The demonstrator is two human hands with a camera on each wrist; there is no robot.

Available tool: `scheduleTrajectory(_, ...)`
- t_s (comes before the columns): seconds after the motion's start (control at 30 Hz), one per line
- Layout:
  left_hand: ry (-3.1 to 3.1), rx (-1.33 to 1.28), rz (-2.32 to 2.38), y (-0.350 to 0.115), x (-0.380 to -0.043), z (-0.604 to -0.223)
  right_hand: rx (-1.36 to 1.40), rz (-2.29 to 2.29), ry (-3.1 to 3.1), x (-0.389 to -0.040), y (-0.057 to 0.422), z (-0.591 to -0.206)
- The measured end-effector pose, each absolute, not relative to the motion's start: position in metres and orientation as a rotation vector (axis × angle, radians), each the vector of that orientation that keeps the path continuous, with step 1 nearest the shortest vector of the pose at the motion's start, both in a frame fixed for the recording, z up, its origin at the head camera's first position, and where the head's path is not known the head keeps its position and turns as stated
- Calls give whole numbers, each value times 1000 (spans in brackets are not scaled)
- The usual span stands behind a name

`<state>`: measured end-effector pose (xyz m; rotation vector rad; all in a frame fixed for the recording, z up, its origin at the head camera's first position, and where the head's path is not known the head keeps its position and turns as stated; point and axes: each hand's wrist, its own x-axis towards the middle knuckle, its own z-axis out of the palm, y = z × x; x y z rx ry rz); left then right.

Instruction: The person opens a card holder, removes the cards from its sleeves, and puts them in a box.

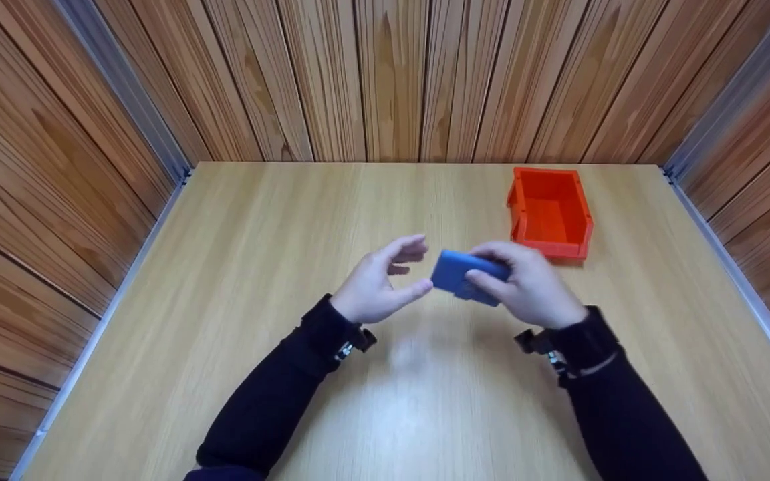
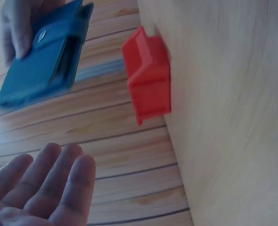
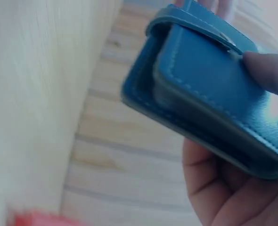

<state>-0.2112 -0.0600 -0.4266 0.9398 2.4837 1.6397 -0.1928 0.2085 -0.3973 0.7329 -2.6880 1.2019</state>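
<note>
A blue stitched wallet (image 1: pixel 455 272) with a strap closure is held above the table by my right hand (image 1: pixel 535 284). In the right wrist view the thumb presses the top face of the wallet (image 3: pixel 209 80), with the other fingers curled underneath. Its strap lies across the end, and the flap edges show a gap between the covers. To the left, my left hand (image 1: pixel 378 280) is raised with its fingers loosely bent and nothing in it. Its thumb tip comes close to the wallet's near corner; whether they touch I cannot tell.
An orange-red open bin (image 1: pixel 552 252) stands at the back right of the wooden table (image 1: pixel 258 267), just beyond my right hand. Wood-panelled walls (image 1: pixel 392 80) rise behind and at both sides, with grey metal strips along the table's side edges.
</note>
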Motion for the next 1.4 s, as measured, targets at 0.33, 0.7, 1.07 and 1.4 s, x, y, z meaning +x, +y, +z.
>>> scheduleTrajectory(0.33, 2405, 844, 1586, -48, -204, -444, 831, 1220, -2768, -194, 185, -424)
scheduleTrajectory(0.7, 2164, 527, 2057, -53, -210, -432, 511, 1981, -2531, -201, 184, -426)
scheduleTrajectory(1.07, 1985, 176, 2268, -41, -215, -446, 334, 2590, -2147, -209, 177, -448)
scheduleTrajectory(1.4, 1660, 87, 2365, -33, -221, -485, 114, 2900, -1903, -212, 166, -471)
